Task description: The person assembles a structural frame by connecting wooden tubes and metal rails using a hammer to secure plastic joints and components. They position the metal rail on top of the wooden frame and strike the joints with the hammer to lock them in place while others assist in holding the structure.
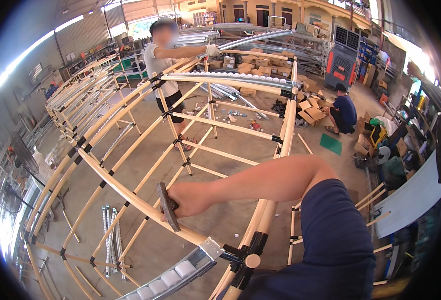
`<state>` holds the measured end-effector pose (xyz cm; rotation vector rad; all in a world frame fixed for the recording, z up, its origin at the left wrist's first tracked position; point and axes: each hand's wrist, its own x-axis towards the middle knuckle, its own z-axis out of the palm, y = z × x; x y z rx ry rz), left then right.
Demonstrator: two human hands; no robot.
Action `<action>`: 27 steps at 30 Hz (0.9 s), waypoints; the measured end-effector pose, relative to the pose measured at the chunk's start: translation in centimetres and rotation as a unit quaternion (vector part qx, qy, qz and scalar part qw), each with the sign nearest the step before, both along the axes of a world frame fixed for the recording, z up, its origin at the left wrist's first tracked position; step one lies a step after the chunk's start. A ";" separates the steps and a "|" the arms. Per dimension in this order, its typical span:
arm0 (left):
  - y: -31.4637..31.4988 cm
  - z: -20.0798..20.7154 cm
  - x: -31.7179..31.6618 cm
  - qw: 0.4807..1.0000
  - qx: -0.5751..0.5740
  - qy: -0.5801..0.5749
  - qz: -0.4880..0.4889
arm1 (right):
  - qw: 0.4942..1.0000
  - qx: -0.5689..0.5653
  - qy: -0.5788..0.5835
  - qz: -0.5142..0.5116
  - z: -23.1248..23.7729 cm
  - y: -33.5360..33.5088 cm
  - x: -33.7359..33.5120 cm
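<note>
My right arm in a navy sleeve reaches across from the lower right. At its end my right hand (186,196) is closed round a dark hammer (168,207); its metal head shows, and the handle is hidden in the hand. The hammer head overlaps a long beige pipe (145,206) of the frame; I cannot tell whether they touch. Nearest below is a roller track (173,281) with white rollers and a metal end bracket (211,248), beside a black pipe joint (245,256). My left hand is out of view.
Beige pipe racks with black joints fill the left and middle. Across the frame a person (163,75) in a white glove holds a metal roller track (255,39). Another person (344,112) crouches by cardboard boxes (311,107). Loose roller tracks (111,240) lie on the floor.
</note>
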<state>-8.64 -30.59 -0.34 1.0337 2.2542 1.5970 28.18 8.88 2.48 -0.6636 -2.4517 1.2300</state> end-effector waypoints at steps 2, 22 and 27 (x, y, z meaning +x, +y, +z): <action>0.0 -0.3 -0.4 0.998 -0.011 0.057 -0.026 | 1.000 -0.007 -0.006 -0.003 0.6 -0.7 0.0; 0.2 -1.5 -1.6 0.997 0.059 -0.039 -0.034 | 0.993 -0.109 -0.021 0.026 0.2 -1.7 -0.1; 1.9 3.0 2.3 0.827 0.239 -0.507 0.032 | 0.995 -0.088 -0.042 0.026 0.8 -1.8 0.0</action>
